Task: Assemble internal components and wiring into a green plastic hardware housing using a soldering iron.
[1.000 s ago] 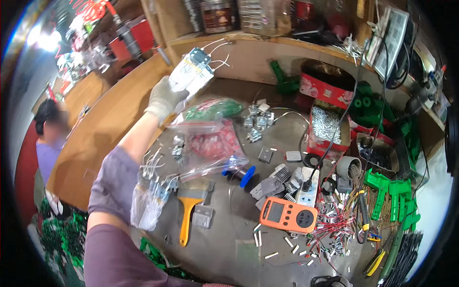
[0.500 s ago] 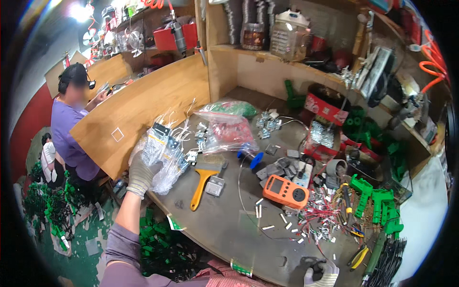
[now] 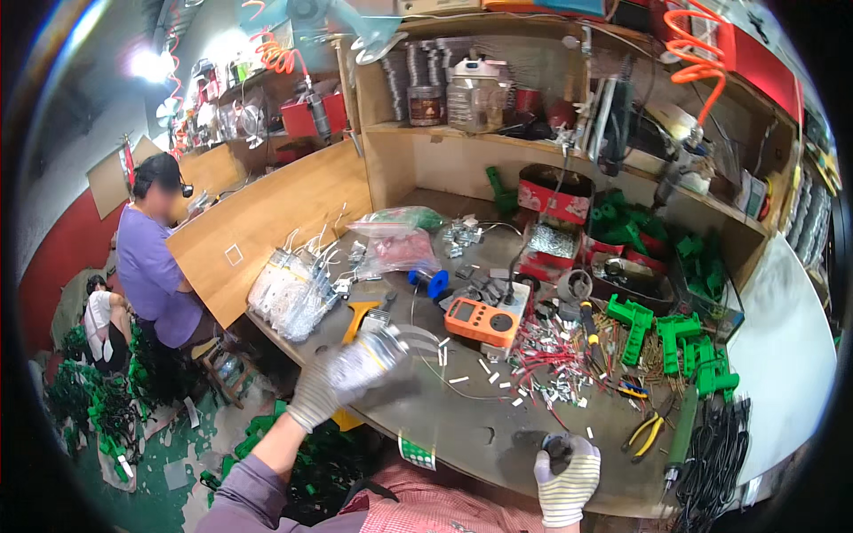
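My left hand (image 3: 322, 395), in a striped knit glove, grips a silvery, clear-wrapped bundle (image 3: 371, 357) over the table's front edge. Motion blurs the bundle, so what is inside cannot be made out. Behind it a bubble-wrapped pile (image 3: 289, 293) with white wires sits at the table's left end. A yellow-handled brush (image 3: 358, 318) lies partly behind the bundle. Near the front edge on the right, my gloved right hand (image 3: 569, 480) is closed with its fingers curled; a dark patch shows at the fingertips, and what it holds, if anything, is unclear.
An orange meter (image 3: 482, 322) stands mid-table, beside a blue spool (image 3: 430, 283) and red wires (image 3: 546, 360). Yellow-handled pliers (image 3: 647, 437), green plastic parts (image 3: 631, 327) and black cables (image 3: 715, 466) lie at right. A person in purple (image 3: 158, 266) works beyond a wooden board (image 3: 275, 222).
My left hand has come away from the bubble-wrapped pile, moving right and toward me with a bundle. My right hand sits slightly higher and further left in view. The whole view has shifted.
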### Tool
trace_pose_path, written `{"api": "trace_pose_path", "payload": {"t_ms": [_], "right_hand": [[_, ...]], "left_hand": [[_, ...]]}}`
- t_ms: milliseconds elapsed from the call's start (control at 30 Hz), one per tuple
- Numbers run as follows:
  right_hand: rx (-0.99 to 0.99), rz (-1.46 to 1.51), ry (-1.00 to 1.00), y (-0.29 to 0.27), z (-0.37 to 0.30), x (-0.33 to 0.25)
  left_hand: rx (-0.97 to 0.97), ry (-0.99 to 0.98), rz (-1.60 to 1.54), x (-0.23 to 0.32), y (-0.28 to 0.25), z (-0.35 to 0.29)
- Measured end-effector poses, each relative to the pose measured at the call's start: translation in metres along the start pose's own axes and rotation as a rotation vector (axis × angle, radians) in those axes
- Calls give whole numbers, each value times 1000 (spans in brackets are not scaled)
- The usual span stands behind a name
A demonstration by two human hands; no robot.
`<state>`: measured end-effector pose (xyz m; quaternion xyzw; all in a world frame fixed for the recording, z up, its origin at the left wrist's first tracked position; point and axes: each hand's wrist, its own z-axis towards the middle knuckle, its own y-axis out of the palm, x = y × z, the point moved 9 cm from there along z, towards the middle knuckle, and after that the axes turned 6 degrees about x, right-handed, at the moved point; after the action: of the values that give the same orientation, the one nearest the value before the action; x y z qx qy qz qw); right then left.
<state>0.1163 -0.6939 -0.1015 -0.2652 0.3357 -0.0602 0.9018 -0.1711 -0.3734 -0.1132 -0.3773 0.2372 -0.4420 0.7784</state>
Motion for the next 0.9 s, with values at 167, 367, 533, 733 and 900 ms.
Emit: {"api": "trace_pose_path", "payload": {"t_ms": [167,367,533,733,900], "right_hand": [[13,-4,-97,-8,8,-9],[-252,391,354,2,6,50],[-313,399,394,-2,0,54],[-245,647,523,-3,10,64],[-262,517,543,-8,12,59]], "left_hand": [[-224,-213,-391,82,-3,27],[-597,12,-129,128,20,49],[-721,120,-32,142,38,71],[-827,77,-305,132,30,104],[-293,-157,-364,63,51,263]]}}
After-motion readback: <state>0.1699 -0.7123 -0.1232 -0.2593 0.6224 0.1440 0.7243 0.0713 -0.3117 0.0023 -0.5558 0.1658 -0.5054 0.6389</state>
